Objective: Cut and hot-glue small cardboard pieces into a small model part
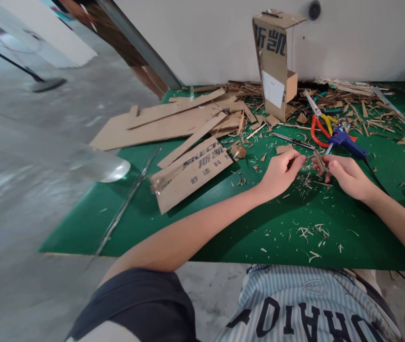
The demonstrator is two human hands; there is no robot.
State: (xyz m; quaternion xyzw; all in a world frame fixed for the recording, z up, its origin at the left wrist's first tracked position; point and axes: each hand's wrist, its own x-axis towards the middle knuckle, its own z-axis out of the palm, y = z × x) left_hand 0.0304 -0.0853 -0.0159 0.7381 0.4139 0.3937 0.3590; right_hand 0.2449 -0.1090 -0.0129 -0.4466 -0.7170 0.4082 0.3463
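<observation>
My left hand (281,172) rests on the green mat (188,223), fingers curled toward my right hand, tips close to a small cardboard piece (318,160). My right hand (345,175) pinches that small brown cardboard piece between thumb and fingers. Whether the left fingers also touch the piece is unclear. Cardboard shavings lie scattered around both hands.
A blue glue gun (347,141) and orange-handled scissors (316,124) lie just beyond my hands. A tall cardboard structure (273,61) stands at the back. Flat cardboard sheets (174,121) and a printed piece (191,173) lie left. A clear ruler (124,206) sits near the mat's left edge.
</observation>
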